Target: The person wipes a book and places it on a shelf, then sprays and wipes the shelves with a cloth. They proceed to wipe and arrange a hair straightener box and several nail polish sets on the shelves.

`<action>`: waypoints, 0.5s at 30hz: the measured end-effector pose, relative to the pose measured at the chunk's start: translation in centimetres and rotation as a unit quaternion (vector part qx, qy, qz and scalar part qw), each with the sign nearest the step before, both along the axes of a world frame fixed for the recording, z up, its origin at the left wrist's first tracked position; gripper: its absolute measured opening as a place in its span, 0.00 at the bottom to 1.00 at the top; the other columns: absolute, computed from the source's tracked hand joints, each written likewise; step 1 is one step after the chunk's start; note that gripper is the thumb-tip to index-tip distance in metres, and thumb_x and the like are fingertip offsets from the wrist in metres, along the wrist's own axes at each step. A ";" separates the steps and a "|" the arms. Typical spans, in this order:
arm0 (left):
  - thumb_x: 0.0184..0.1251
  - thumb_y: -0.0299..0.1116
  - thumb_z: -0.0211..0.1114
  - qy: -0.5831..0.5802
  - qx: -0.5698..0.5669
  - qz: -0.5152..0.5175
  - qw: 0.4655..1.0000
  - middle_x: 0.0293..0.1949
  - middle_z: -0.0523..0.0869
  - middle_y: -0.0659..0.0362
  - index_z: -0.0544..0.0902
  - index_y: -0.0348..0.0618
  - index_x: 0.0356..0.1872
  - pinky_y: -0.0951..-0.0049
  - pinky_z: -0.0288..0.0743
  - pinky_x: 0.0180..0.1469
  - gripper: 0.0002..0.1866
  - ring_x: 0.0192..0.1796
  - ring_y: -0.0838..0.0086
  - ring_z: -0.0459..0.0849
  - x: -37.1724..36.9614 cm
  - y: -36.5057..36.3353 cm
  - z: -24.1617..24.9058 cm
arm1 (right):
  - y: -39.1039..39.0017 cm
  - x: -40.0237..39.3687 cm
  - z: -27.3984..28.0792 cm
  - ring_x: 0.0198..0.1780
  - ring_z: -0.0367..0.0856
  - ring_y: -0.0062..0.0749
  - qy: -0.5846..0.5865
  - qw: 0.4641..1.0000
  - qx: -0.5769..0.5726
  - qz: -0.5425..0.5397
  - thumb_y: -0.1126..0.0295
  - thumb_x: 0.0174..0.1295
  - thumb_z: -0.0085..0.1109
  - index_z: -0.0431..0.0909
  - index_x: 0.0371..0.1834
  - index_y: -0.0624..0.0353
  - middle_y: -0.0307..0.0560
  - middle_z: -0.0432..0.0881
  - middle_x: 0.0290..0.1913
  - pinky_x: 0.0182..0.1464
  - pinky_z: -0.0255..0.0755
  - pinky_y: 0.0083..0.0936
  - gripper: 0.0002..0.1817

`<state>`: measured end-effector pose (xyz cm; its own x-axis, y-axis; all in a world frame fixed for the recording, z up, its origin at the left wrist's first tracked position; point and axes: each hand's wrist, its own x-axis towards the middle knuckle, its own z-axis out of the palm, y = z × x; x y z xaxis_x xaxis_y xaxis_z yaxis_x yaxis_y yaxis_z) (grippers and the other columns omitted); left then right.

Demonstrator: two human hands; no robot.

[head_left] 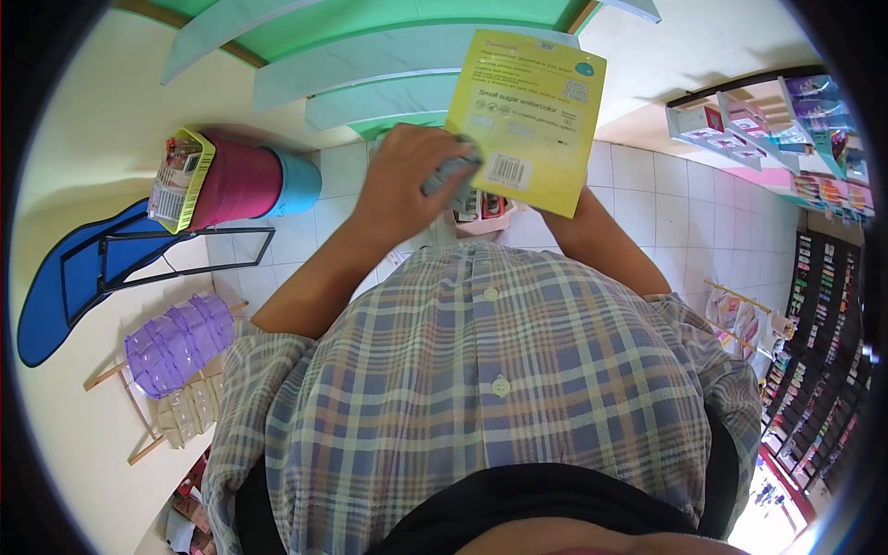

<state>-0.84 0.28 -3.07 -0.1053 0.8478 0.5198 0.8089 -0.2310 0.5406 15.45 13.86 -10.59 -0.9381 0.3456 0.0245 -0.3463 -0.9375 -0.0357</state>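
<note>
Left hand (402,180) raised at chest height, forearm bent up, fingers curled around a grey cloth (453,176) pressed against a flat yellow card pack (529,120). Right hand hidden behind the pack, grip impossible to tell. Glossy printed card, barcode, soft crumpled cloth.

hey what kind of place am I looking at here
Most likely a stationery or craft shop: racks of small packaged goods line the wall, boxed items fill a display shelf, and a yellow barcoded watercolor pack is held up.

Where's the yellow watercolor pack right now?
In the head view, the yellow pack is top centre, held up before the green shelves, with the left hand just left of it.
</note>
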 end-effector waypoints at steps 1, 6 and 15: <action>0.54 0.29 0.72 -0.001 0.000 -0.003 1.000 0.39 0.84 0.53 0.83 0.41 0.40 0.66 0.75 0.47 0.12 0.42 0.59 0.81 -0.9 -0.4 -0.5 | 0.2 0.0 0.2 0.64 0.71 0.55 -0.008 1.000 0.017 -0.003 0.46 0.70 0.42 0.59 0.72 0.56 0.58 0.67 0.67 0.60 0.71 0.55 0.34; 0.60 0.30 0.68 -0.126 -0.003 0.267 0.955 0.37 0.83 0.52 0.82 0.39 0.41 0.65 0.76 0.43 0.10 0.38 0.57 0.82 -3.5 -1.0 -1.3 | 1.8 -0.8 1.9 0.64 0.70 0.56 -0.036 0.993 0.111 -0.011 0.46 0.69 0.42 0.58 0.72 0.57 0.59 0.66 0.67 0.60 0.70 0.56 0.35; 0.59 0.33 0.70 -0.049 -0.003 0.105 0.993 0.37 0.82 0.53 0.81 0.42 0.42 0.62 0.72 0.48 0.12 0.42 0.57 0.80 2.8 2.3 0.8 | 1.6 -2.5 1.4 0.59 0.74 0.54 -0.020 0.998 -0.027 -0.052 0.47 0.69 0.41 0.65 0.65 0.60 0.58 0.71 0.62 0.59 0.72 0.51 0.31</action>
<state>1.92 2.57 -2.24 -0.3296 0.8048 0.4936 0.7822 -0.0600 0.6202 12.98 15.50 -9.14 -0.8971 0.4405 -0.0336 -0.4407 -0.8977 -0.0011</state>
